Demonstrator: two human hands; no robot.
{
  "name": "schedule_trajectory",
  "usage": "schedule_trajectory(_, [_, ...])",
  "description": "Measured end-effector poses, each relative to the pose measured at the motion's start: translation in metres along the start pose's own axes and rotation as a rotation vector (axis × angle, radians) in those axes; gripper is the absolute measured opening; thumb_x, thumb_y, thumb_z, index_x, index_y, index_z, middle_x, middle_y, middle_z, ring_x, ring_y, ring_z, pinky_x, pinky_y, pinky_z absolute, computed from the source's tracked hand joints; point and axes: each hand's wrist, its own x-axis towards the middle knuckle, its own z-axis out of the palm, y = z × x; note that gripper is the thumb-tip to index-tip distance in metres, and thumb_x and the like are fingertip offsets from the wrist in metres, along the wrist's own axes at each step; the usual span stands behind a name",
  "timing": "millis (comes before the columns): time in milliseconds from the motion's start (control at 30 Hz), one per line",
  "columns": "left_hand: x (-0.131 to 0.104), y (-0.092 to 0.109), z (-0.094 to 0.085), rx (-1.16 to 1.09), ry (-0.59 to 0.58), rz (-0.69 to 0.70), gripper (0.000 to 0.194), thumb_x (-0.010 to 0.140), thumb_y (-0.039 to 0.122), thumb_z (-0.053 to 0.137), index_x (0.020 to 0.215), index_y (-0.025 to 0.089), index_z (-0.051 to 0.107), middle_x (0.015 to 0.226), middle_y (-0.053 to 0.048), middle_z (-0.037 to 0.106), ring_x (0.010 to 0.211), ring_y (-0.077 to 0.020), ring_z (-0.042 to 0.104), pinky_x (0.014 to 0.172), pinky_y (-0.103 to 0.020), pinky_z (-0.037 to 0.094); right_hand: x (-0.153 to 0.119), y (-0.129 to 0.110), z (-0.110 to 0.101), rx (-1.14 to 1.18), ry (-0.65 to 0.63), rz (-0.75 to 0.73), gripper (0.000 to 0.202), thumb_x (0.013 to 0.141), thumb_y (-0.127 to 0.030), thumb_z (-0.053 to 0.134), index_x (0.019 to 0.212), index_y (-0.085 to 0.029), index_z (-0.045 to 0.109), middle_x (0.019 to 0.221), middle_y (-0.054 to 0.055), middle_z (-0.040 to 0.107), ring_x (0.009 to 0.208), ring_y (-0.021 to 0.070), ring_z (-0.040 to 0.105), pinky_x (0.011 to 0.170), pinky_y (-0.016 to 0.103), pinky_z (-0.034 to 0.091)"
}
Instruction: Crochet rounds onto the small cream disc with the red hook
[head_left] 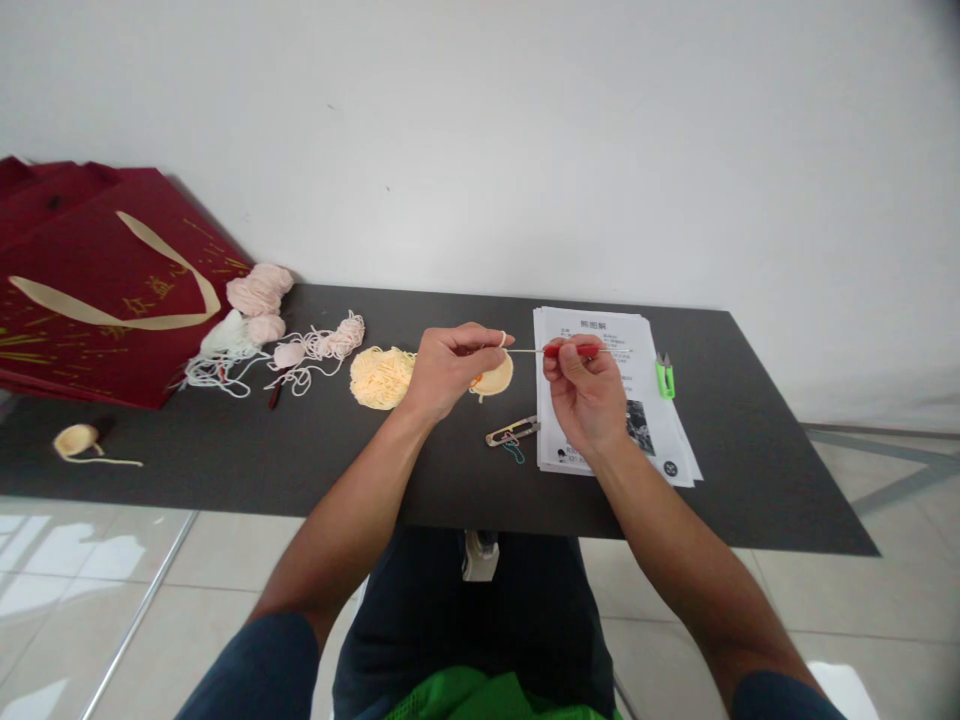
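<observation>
Above the middle of the table, my right hand (589, 395) grips a crochet hook by its red handle (572, 351). The hook's thin metal shaft points left to the fingertips of my left hand (454, 365). My left hand is closed in a pinch, with cream yarn (502, 338) at its fingertips by the hook's end. Just below those fingertips shows a round, pale yellow crocheted piece (493, 378); whether it hangs from the hand or lies on the table I cannot tell. A skein of yellow yarn (381, 378) lies beside my left wrist, partly hidden by it.
Printed sheets (592, 325) lie under my right hand, with green-handled snips (665, 377) on them. Thread snips (510, 432) and stitch markers (514, 452) lie nearer me. Leftward are pink yarn (259, 290), a small cream crocheted piece (76, 441) and a dark red bag (112, 290).
</observation>
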Motion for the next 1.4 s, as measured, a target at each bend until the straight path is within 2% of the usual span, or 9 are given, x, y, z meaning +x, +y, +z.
schedule_trajectory(267, [-0.001,0.000,0.000,-0.015,-0.037,-0.006,0.022,0.069,0.026,0.090,0.090,0.021,0.085,0.093,-0.006,0.077,0.071,-0.0116,0.061,0.061,-0.025,0.044,0.001,-0.001,0.001,0.019,0.034,0.103,0.025,0.076,-0.032,0.091,0.082,-0.023,0.068,0.083,-0.005,0.075,0.068,0.0044,0.065,0.060,0.012,0.056])
schedule_trajectory(400, [-0.001,-0.002,0.000,-0.001,-0.038,-0.035,0.025,0.069,0.028,0.090,0.092,0.020,0.085,0.089,-0.005,0.076,0.066,-0.0106,0.059,0.058,-0.024,0.043,0.001,-0.001,0.003,0.066,0.033,0.158,0.027,0.074,-0.031,0.093,0.080,-0.021,0.068,0.083,-0.004,0.075,0.068,0.0032,0.066,0.061,0.009,0.057])
schedule_trajectory(667, [-0.001,-0.002,0.001,0.074,-0.003,-0.007,0.019,0.070,0.026,0.088,0.086,0.018,0.084,0.091,-0.006,0.078,0.071,-0.0126,0.064,0.063,-0.025,0.048,0.004,0.006,0.000,0.151,0.083,0.216,0.030,0.069,-0.028,0.096,0.077,-0.021,0.068,0.085,-0.003,0.078,0.069,0.0036,0.071,0.065,0.008,0.062])
schedule_trajectory(833, [-0.002,-0.001,0.004,0.152,0.022,-0.025,0.020,0.070,0.027,0.087,0.086,0.017,0.084,0.088,-0.007,0.078,0.069,-0.0139,0.064,0.061,-0.026,0.050,0.005,0.009,-0.002,0.128,0.047,0.202,0.031,0.071,-0.030,0.095,0.079,-0.022,0.066,0.086,-0.005,0.078,0.071,0.0030,0.072,0.070,0.007,0.063])
schedule_trajectory(967, [-0.002,-0.002,0.005,0.062,0.037,-0.086,0.023,0.067,0.024,0.089,0.088,0.017,0.085,0.084,-0.005,0.077,0.067,-0.0126,0.064,0.061,-0.025,0.050,0.004,0.004,-0.002,0.070,0.037,0.178,0.029,0.074,-0.032,0.093,0.080,-0.022,0.066,0.086,-0.005,0.078,0.070,0.0040,0.070,0.065,0.011,0.063])
schedule_trajectory(1033, [-0.002,-0.003,0.006,-0.005,0.040,-0.099,0.025,0.067,0.022,0.088,0.091,0.019,0.085,0.081,-0.003,0.076,0.066,-0.0108,0.063,0.061,-0.023,0.049,0.004,0.001,-0.001,0.045,0.042,0.137,0.027,0.075,-0.032,0.092,0.080,-0.022,0.067,0.085,-0.004,0.078,0.068,0.0043,0.068,0.061,0.012,0.060])
schedule_trajectory(1167, [-0.001,-0.004,0.006,-0.063,0.033,-0.071,0.036,0.067,0.018,0.086,0.102,0.019,0.084,0.071,0.002,0.068,0.059,-0.0073,0.055,0.055,-0.021,0.043,0.001,-0.005,0.000,-0.051,0.046,-0.037,0.023,0.080,-0.034,0.088,0.083,-0.023,0.067,0.085,-0.004,0.077,0.069,0.0062,0.067,0.060,0.017,0.056])
schedule_trajectory(1300, [0.000,-0.003,0.006,-0.050,0.005,-0.081,0.059,0.066,0.018,0.083,0.124,0.020,0.076,0.073,0.003,0.068,0.057,-0.0078,0.054,0.049,-0.021,0.041,-0.002,-0.006,0.001,-0.189,0.066,-0.230,0.022,0.083,-0.037,0.085,0.085,-0.025,0.067,0.085,-0.002,0.076,0.065,0.0089,0.065,0.058,0.023,0.052])
schedule_trajectory(1400, [0.000,-0.002,0.006,-0.039,0.007,-0.073,0.060,0.066,0.017,0.082,0.126,0.019,0.075,0.074,0.003,0.066,0.057,-0.0078,0.054,0.049,-0.021,0.041,-0.006,-0.005,0.001,-0.291,0.076,-0.377,0.020,0.083,-0.037,0.085,0.086,-0.026,0.067,0.085,-0.001,0.077,0.062,0.0104,0.065,0.056,0.026,0.050])
